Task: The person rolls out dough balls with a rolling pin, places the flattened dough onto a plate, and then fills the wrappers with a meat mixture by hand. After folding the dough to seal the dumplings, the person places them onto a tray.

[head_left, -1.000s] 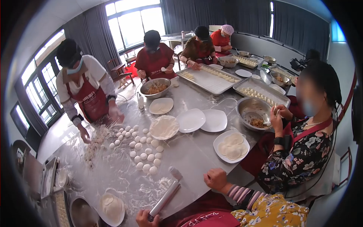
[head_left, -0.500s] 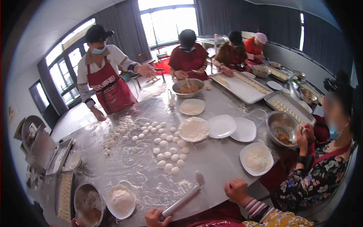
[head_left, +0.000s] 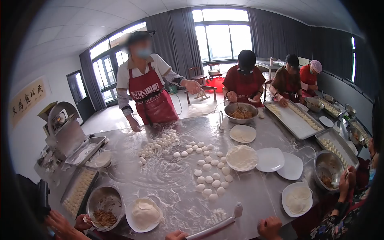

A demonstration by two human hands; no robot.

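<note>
At the bottom edge my left hand (head_left: 177, 235), partly cut off, is closed around the near end of a rolling pin (head_left: 216, 228). The pin lies slanted on the floured metal table (head_left: 176, 200), its pale far handle pointing up and right. My right hand (head_left: 270, 228) is apart from the pin, its fingers curled at the table's near edge, and I see nothing in it. Beyond the pin are several small dough pieces (head_left: 216, 176). On the left stands a white plate of stacked dough wrappers (head_left: 145, 214); another plate of wrappers (head_left: 297, 199) is on the right.
Smaller dough lumps (head_left: 160, 145) lie near a standing person in a red apron (head_left: 152, 94). A plate of flour (head_left: 242, 158) and bare white plates (head_left: 270, 160) sit mid-table. Co-workers' hands are at filling bowls (head_left: 105, 208) on both sides. Trays of dumplings (head_left: 294, 118) stand at the back right.
My view has tilted up and turned left, so the table and people appear farther right and lower. The standing person faces more toward me. My left hand stays on the rolling pin.
</note>
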